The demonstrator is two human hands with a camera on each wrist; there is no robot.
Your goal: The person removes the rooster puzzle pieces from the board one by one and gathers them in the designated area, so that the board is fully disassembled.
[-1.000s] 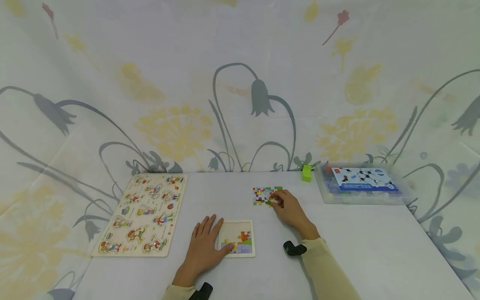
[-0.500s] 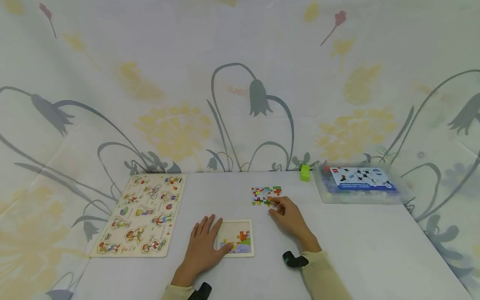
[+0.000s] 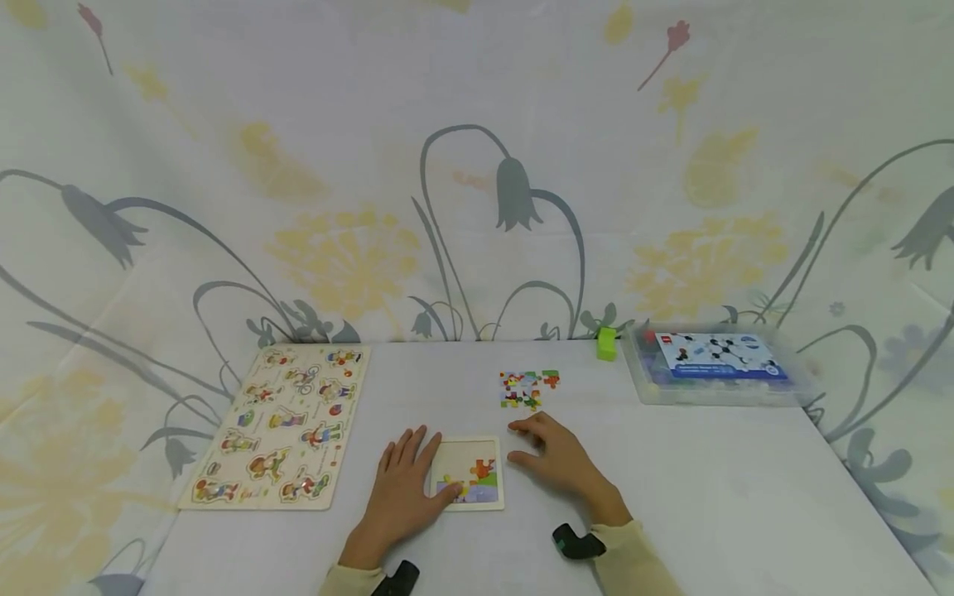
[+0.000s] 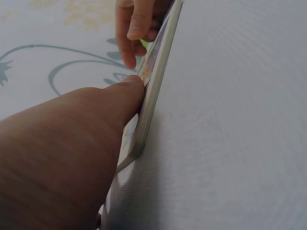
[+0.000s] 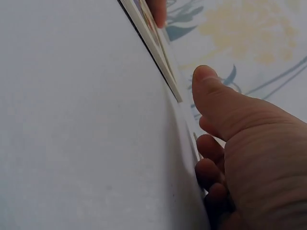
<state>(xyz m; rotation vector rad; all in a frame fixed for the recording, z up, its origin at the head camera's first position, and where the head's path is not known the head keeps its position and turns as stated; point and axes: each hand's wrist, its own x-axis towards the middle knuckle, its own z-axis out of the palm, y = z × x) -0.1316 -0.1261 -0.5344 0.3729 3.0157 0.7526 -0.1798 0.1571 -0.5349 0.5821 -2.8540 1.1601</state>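
Observation:
In the head view, my left hand lies flat with spread fingers at the left edge of a small wooden tray puzzle. Its thumb rests on the joined jigsaw pieces in the lower part of the tray; the upper part shows bare wood. To the right of the tray hovers my right hand, its thumb and index finger apart and no piece visible between them. Beyond that hand lies a cluster of loose jigsaw pieces, with an orange and green piece at its right end.
A large wooden board with painted figures lies on the left of the white table. At the back right stands a clear plastic box with a blue and white label. Beside it is a green block. A patterned cloth hangs behind.
My right hand has drawn back from the loose pieces toward the tray, and its thumb and index finger have parted. The left hand and the tray stay in place.

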